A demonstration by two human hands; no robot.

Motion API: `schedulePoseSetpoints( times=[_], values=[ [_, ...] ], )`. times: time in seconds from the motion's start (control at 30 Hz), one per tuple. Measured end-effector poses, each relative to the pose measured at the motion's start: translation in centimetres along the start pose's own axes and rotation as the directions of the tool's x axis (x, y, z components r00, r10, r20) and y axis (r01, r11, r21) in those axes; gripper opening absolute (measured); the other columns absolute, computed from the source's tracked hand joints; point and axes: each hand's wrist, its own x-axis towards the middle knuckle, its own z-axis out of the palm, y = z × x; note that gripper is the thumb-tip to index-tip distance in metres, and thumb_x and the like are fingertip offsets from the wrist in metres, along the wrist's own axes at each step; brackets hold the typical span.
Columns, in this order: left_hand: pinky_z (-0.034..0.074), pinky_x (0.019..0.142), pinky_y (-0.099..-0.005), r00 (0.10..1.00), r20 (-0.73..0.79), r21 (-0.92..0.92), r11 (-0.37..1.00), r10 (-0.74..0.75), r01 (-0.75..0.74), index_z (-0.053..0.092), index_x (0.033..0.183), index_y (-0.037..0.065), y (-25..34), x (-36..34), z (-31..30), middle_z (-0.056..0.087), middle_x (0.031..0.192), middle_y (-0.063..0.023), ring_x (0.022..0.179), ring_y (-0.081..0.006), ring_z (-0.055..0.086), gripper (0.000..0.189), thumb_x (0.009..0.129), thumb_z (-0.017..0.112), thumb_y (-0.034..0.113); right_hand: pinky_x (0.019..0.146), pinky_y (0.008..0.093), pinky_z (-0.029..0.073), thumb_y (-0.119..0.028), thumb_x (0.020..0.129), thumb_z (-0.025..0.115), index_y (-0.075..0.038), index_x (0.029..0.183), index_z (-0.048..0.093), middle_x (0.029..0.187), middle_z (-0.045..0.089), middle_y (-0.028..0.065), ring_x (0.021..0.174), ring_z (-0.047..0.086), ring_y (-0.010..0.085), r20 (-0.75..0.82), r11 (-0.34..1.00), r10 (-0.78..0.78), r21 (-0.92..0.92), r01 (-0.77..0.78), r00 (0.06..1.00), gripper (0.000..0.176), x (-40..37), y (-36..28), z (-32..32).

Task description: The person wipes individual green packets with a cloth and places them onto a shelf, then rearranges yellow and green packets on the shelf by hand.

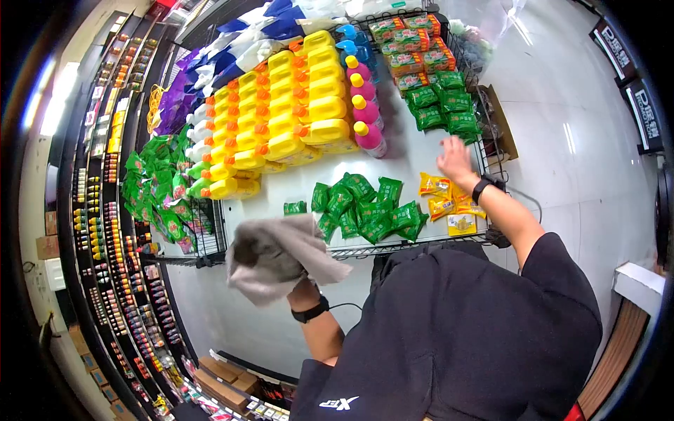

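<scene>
A grey cloth with a dark patch hangs from my left hand, just off the front edge of the white display surface. The cloth covers most of that hand's fingers. My right hand is over the right side of the surface, fingers loosely apart, with nothing seen in it. Beyond it are stacked green packets; closer to me lie several yellow packets beside the forearm. Between my hands sits a loose heap of green packets, and one green packet lies apart, near the cloth.
Rows of yellow bottles with orange caps fill the back left. Pink bottles stand beside them, and orange-green packs behind. A wire rim edges the surface. Stocked shelves line the left; at right is tiled floor.
</scene>
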Motion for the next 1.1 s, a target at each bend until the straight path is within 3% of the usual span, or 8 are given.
schedulePoseSetpoints(
  times=[0.17,0.3,0.4,0.57,0.77,0.83,0.87,1.1],
  values=[
    [0.042,0.108,-0.0515,0.902,0.002,-0.091,0.898,-0.432,0.431,0.054,0.135,0.006,-8.5,2.1,-2.8,0.057,0.136,-0.0147,0.125,-0.0359,0.053,0.065,0.091,0.058,0.054,0.107,0.0499,0.039,-0.013,0.092,0.053,-0.013,0.148,0.037,0.156,0.031,0.0175,0.148,0.025,0.0324,-0.002,0.954,0.215,-0.214,-0.211,0.977,0.058,8.2,6.7,2.0],
    [0.042,0.108,-0.0494,0.777,0.015,0.202,0.763,-0.629,0.614,0.052,0.136,0.005,-9.8,-2.5,-4.1,0.055,0.137,-0.0149,0.126,-0.0340,0.053,0.060,0.094,0.055,0.048,0.093,0.0531,0.042,-0.015,0.093,0.054,-0.015,0.123,0.059,0.123,0.050,0.0119,0.121,0.046,0.0307,0.014,0.928,0.209,-0.320,-0.193,0.978,0.030,8.2,3.3,-0.5],
    [0.042,0.109,-0.0477,0.763,0.066,0.423,0.711,-0.643,0.562,0.050,0.137,0.004,-9.9,-3.3,-4.1,0.054,0.138,-0.0151,0.126,-0.0325,0.053,0.057,0.096,0.053,0.043,0.097,0.0537,0.043,-0.014,0.093,0.053,-0.017,0.122,0.061,0.124,0.051,0.0141,0.121,0.047,0.0321,0.001,0.949,0.237,-0.215,-0.231,0.972,0.030,7.2,2.2,-0.7],
    [0.042,0.109,-0.0451,0.751,0.213,0.661,0.658,-0.625,0.361,0.047,0.139,0.003,-11.4,-2.6,-3.5,0.052,0.140,-0.0153,0.126,-0.0301,0.053,0.051,0.099,0.050,0.035,0.086,0.0403,0.050,-0.017,0.077,0.070,-0.011,0.112,0.068,0.099,0.061,0.0156,0.097,0.060,0.0325,-0.065,0.775,0.068,0.632,-0.012,0.996,0.035,-1.0,-3.6,-4.8],
    [0.042,0.110,-0.0419,0.607,0.352,0.779,0.583,-0.712,0.232,0.043,0.141,0.001,-14.2,-3.7,-4.5,0.050,0.141,-0.0156,0.127,-0.0272,0.053,0.044,0.104,0.046,0.025,0.090,0.0386,0.050,-0.015,0.070,0.079,-0.005,0.104,0.066,0.108,0.064,0.0132,0.103,0.061,0.0309,-0.189,0.524,-0.495,0.713,0.465,0.848,0.038,-11.0,-13.8,-12.3],
    [0.051,0.098,-0.0356,0.555,0.261,0.608,0.581,-0.790,0.541,0.049,0.135,-0.001,-15.0,-4.2,-5.9,0.057,0.132,-0.0132,0.118,-0.0226,0.059,0.037,0.103,0.045,0.018,0.092,0.0410,0.050,-0.024,0.063,0.087,-0.005,0.101,0.066,0.112,0.063,0.0134,0.106,0.059,0.0328,-0.241,0.570,-0.560,0.582,0.580,0.793,0.047,-12.0,-14.3,-12.8],
    [0.056,0.089,-0.0338,0.518,0.069,0.425,0.495,-0.852,0.758,0.055,0.129,-0.001,-14.9,-4.2,-6.7,0.062,0.121,-0.0113,0.107,-0.0212,0.064,0.034,0.102,0.051,0.019,0.095,0.0415,0.049,-0.027,0.065,0.087,-0.004,0.099,0.067,0.114,0.063,0.0138,0.109,0.057,0.0333,-0.200,0.558,-0.594,0.595,0.579,0.779,0.046,-11.9,-14.1,-13.4],
    [0.053,0.074,-0.0276,0.708,-0.081,0.833,0.342,-0.701,0.435,0.068,0.111,0.000,-14.4,-3.9,-4.9,0.069,0.099,-0.0049,0.083,-0.0122,0.065,0.022,0.090,0.067,0.009,0.101,0.0380,0.039,-0.026,0.089,0.071,-0.004,0.118,0.056,0.120,0.050,0.0129,0.117,0.050,0.0278,-0.021,0.495,-0.470,0.821,0.283,0.883,0.039,-12.6,-13.2,-11.9]
  ],
)
